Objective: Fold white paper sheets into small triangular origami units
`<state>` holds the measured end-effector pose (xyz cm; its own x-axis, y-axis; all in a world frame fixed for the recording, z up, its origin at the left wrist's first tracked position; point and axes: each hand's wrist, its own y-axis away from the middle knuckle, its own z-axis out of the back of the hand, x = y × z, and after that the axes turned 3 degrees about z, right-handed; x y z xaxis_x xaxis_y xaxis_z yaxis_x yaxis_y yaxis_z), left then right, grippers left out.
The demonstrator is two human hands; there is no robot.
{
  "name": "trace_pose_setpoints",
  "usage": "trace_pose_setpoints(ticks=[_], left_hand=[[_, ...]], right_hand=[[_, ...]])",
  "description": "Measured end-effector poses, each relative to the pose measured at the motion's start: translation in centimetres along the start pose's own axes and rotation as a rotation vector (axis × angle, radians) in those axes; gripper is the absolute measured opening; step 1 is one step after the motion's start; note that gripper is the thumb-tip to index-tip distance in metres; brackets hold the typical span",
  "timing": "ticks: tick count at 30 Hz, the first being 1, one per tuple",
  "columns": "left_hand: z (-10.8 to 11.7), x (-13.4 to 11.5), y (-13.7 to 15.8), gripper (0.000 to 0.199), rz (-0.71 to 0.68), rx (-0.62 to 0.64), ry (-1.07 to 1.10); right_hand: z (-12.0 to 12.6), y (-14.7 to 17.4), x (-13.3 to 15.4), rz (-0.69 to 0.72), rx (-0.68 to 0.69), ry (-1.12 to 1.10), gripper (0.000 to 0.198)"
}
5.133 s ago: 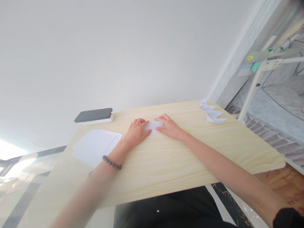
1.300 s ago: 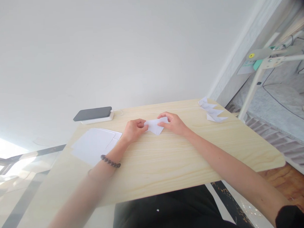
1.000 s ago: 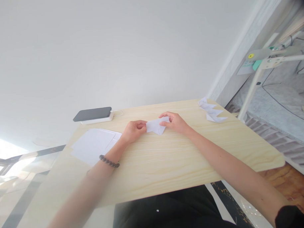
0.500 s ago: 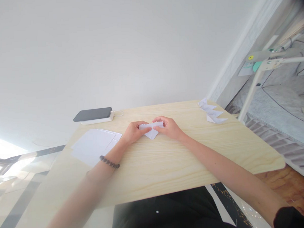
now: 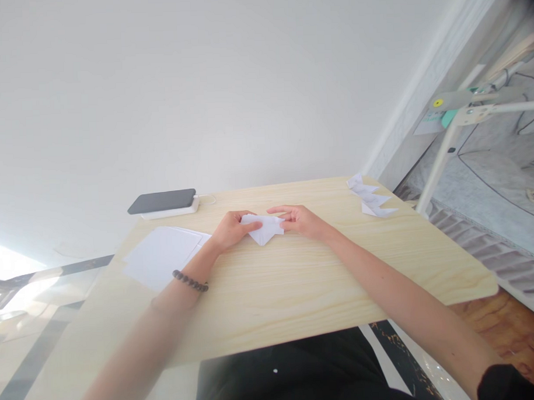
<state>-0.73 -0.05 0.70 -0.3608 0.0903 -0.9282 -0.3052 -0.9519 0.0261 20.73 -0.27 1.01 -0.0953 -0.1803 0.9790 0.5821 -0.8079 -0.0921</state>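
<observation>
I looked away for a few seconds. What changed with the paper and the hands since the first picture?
The folded paper, pressed flat under both hands at first, was lifted, turned and reshaped; now it has a point toward the person. The left hand and right hand pinch its two ends. The sheet stack, phone and finished folded pieces stayed put on the table.

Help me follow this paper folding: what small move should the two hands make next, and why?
Probably press the folded paper flat on the table and run a fingertip along its crease. The left hand and right hand each pinch an end, and the piece's lower point hangs loose, so the fold looks unsharpened.
</observation>
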Motion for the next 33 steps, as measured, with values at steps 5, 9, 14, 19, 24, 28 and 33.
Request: trace_pose_setpoints(ticks=[5,9,14,19,24,28,33], left_hand=[[0.1,0.0,0.0,0.038,0.009,-0.001,0.023],[0.2,0.3,-0.1,0.039,0.010,-0.036,0.025],[0.0,0.3,0.0,0.038,-0.014,-0.051,-0.008],[-0.3,0.1,0.2,0.038,-0.030,-0.050,-0.057],[-0.3,0.0,0.3,0.038,-0.027,-0.028,-0.062],[0.1,0.5,0.1,0.037,-0.030,0.023,-0.019],[0.8,0.7,0.0,0.033,-0.019,0.115,0.013]], right_hand=[[0.5,0.0,-0.5,-0.055,0.067,-0.140,0.054],[0.7,0.1,-0.8,-0.054,0.070,-0.274,0.052],[0.3,0.1,-0.4,-0.037,0.045,-0.299,0.045],[-0.7,-0.2,-0.6,-0.051,-0.037,-0.128,0.030],[-0.7,-0.4,-1.4,-0.067,-0.097,0.018,0.023],[-0.4,-0.4,-1.3,-0.071,-0.058,-0.005,0.023],[0.2,-0.3,-1.0,-0.099,0.004,-0.088,0.021]])
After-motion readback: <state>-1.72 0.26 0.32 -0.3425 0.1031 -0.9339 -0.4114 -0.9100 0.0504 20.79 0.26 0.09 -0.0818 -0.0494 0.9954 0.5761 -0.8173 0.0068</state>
